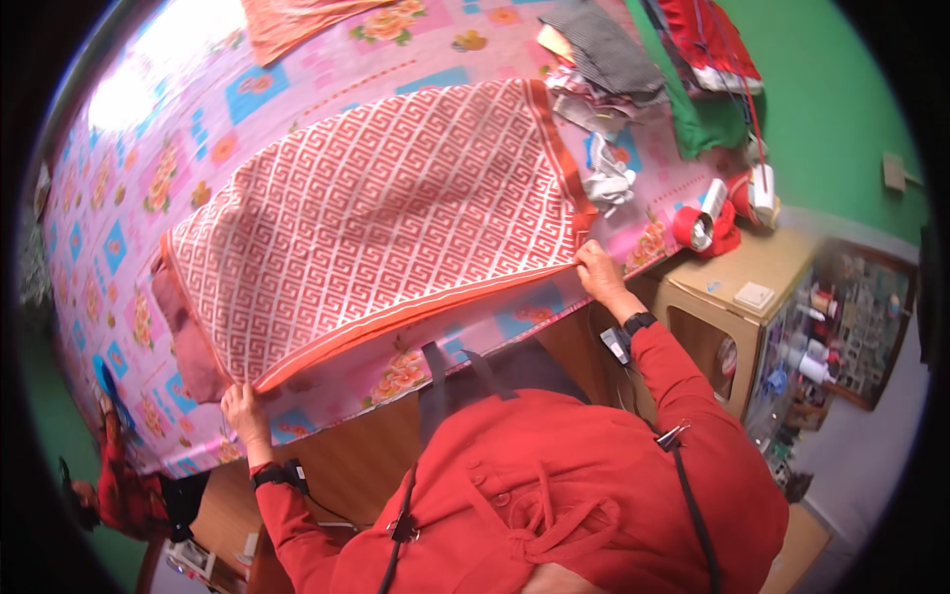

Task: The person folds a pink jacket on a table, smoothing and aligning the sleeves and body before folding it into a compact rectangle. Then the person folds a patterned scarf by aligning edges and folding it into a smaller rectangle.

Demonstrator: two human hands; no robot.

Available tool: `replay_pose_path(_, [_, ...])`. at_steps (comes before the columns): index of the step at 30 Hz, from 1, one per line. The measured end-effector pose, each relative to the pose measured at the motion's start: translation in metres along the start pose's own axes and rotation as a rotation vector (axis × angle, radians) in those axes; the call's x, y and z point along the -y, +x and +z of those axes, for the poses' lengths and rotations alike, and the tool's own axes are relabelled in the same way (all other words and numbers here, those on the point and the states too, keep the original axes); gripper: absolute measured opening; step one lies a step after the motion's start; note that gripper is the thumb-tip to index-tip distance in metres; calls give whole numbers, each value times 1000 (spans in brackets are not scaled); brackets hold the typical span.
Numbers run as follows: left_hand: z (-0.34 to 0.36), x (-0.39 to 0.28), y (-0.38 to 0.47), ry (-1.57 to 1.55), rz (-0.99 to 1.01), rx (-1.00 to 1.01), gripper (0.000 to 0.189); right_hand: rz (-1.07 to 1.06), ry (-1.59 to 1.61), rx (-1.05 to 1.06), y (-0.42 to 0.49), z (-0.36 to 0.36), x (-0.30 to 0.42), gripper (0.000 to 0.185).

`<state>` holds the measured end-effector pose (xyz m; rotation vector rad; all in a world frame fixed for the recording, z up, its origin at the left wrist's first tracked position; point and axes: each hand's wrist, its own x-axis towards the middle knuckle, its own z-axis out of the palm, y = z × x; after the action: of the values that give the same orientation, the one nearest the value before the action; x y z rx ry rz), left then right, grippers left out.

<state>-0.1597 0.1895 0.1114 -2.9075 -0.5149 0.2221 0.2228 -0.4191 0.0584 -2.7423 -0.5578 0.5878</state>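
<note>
A patterned orange and white cloth (386, 200) lies spread over a flowered pink bed cover (401, 371). My left hand (245, 416) pinches its near left corner, and my right hand (600, 271) grips its near right corner. The near orange border runs between the two hands, slightly curved. From under the cloth's left side a dull pink fabric (185, 341) sticks out. Beyond the right end of the cloth are crumpled grey and white small pieces (610, 178) and a pile of folded clothes (605, 56).
An orange cloth (304, 22) lies at the far edge. Red and white rolled items (701, 223) sit near a wooden cabinet (742, 286) on the right. Red and green garments (705, 44) rest by the green wall. Another person (126, 490) is at the lower left.
</note>
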Motion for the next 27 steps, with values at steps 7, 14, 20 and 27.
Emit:
replay_pose_path(7, [10, 13, 12, -9, -73, 171, 15, 22, 68, 74, -16, 11, -5, 9])
replay_pose_path(14, [-30, 2, 26, 3, -103, 214, 20, 312, 481, -5, -2, 13, -38, 21])
replay_pose_path(20, [-57, -39, 64, -123, -109, 15, 29, 507, 229, -301, 16, 40, -46, 54])
replay_pose_path(27, [-30, -127, 90, -381, 249, 95, 30, 674, 261, -344, 15, 77, -54, 56])
